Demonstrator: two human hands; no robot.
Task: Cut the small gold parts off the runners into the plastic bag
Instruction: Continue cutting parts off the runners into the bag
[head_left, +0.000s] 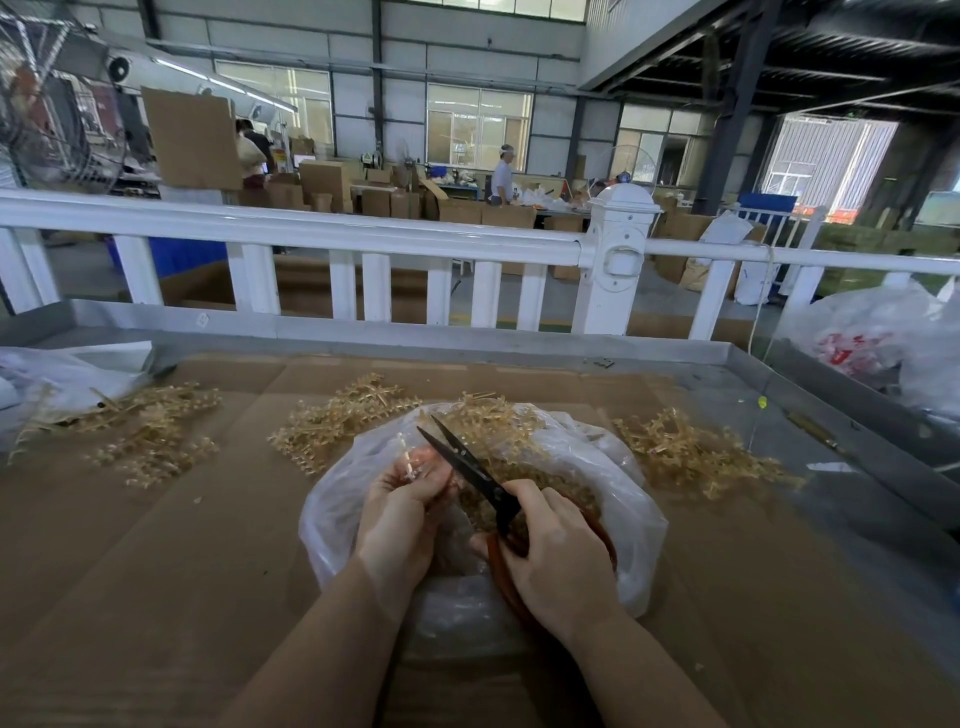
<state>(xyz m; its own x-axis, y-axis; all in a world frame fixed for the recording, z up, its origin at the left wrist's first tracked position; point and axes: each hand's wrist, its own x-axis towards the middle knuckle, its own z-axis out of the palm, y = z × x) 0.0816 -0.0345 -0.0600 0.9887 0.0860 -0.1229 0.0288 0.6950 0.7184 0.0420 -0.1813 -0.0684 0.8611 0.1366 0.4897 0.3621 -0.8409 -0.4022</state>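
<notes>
A single head-worn wide-angle view looks forward and down, close above the cardboard-covered table (156, 519), with the white railing (311, 234) beyond its far edge.

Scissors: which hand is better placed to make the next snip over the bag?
The right hand. It already grips the scissors by their handles, blades open above the plastic bag. The left hand pinches a runner beside the blades.

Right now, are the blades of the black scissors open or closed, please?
Open: the black scissors show two blade tips spread apart above the clear plastic bag.
</notes>
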